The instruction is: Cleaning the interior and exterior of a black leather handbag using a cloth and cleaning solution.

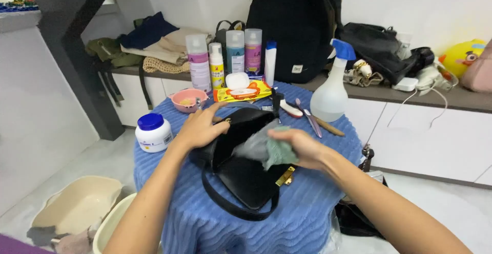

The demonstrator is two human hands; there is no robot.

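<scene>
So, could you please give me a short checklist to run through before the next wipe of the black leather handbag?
1. Left hand steadies the black leather handbag: ok.
2. Right hand grips the grey-green cloth: ok.
3. Cloth touches the bag's open flap: ok.
4. Bag sits fully on the blue ribbed tablecloth: ok.
5. Cloth damp enough: cannot tell.
6. White spray bottle with blue trigger stands upright, apart from the bag: ok.

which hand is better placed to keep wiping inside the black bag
Right. The right hand already grips the cloth at the bag opening, while the left hand rests on the bag's top edge, bracing it.
</scene>
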